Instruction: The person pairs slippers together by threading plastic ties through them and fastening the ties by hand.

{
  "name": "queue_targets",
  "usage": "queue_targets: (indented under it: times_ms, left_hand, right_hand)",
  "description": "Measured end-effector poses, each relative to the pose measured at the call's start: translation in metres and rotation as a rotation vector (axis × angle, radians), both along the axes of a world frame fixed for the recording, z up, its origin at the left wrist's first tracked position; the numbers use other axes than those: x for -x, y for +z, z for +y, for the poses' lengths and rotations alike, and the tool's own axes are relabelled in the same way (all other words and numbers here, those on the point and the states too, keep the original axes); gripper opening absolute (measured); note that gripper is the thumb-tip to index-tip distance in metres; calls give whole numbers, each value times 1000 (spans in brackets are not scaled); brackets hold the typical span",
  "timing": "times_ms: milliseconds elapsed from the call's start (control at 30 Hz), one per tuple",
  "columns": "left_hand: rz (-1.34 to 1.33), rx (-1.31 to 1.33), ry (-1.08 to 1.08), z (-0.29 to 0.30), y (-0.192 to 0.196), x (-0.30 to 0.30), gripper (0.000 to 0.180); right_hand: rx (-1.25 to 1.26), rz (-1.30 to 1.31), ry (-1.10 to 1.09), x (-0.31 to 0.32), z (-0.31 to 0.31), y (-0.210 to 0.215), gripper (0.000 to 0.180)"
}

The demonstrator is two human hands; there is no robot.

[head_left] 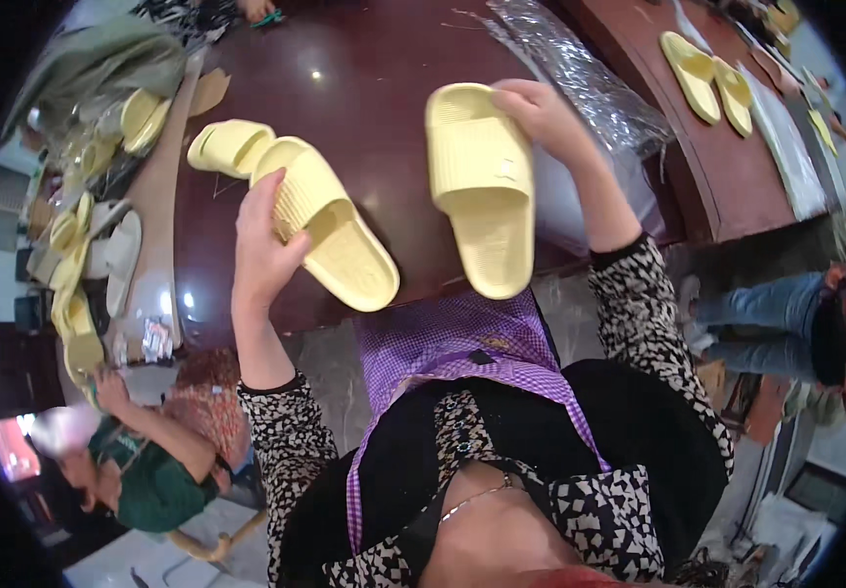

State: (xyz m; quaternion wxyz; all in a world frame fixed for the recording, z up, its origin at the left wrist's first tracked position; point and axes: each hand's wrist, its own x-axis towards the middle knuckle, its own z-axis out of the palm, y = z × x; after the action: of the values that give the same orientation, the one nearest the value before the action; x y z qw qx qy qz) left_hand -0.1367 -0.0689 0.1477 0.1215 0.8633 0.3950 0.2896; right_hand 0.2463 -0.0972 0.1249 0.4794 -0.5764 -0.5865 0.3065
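My left hand (pixel 268 240) is closed on the side of a pale yellow slide slipper (pixel 349 260), tilted with its heel toward me. Beyond it, another yellow slipper (pixel 232 145) lies on the dark red table, partly covered by the held one. My right hand (pixel 546 116) grips a second yellow slipper (pixel 490 230) by its toe end, thumb and fingers at the upper right rim. That slipper points away from me, its ribbed strap facing up and its heel near the table's front edge.
The glossy dark table (pixel 374 59) spreads ahead. Clear plastic bags (pixel 590 73) lie at the back right. A pair of yellow slippers (pixel 707 83) rests on the right-hand table. More slippers (pixel 121 255) are piled at left, where a person in green (pixel 158 470) works. Another person in jeans (pixel 771 323) stands at right.
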Motion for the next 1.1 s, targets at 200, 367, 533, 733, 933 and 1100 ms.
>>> queue_targets:
  times_ms: [200,367,533,733,933,1100]
  left_hand:
    - [-44,-48,-14,-7,-11,-45,57]
    - [-65,-5,68,-21,-25,-22,50]
    - [-135,39,113,-29,-41,-7,42]
    - [-252,175,106,-47,-41,-25,36]
    - [-276,224,90,-51,-40,-36,35]
    - [-297,198,56,-46,-44,-37,33]
  right_hand:
    - [-177,-119,-266,19,17,-1,29]
    - [-119,-280,-413,-42,15,-27,24]
    - [113,-573,-632,-114,10,-56,28]
    - [259,-584,-556,-107,7,-69,29]
    - [194,-654,-615,-114,10,-82,29]
    - [147,-529,-582,-108,3,-66,28]
